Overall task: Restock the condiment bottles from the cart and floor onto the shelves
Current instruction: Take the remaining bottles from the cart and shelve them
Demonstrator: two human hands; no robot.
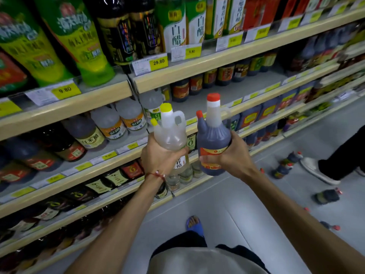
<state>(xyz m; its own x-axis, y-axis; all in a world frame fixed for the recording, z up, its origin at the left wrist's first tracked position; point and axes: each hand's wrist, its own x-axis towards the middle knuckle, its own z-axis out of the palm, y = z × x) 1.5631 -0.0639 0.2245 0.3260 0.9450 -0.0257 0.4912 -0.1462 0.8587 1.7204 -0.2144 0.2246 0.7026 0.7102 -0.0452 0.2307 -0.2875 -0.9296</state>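
Supermarket shelving (187,74) with pale wood-look edges and yellow price tags ran across the back, packed with plastic bottles. Left hand (162,157) was wrapped round two clear jugs (169,133) with yellow caps and moulded handles, held upright, necks up, in front of the middle shelf. Right hand (227,155) clutched two dark bottles (212,139) with red caps, also upright, labels partly covered by fingers. A few loose bottles (286,165) lay on their sides on the grey floor (256,194), too blurry to read. Someone's leg (343,155) got cut off at the right edge.
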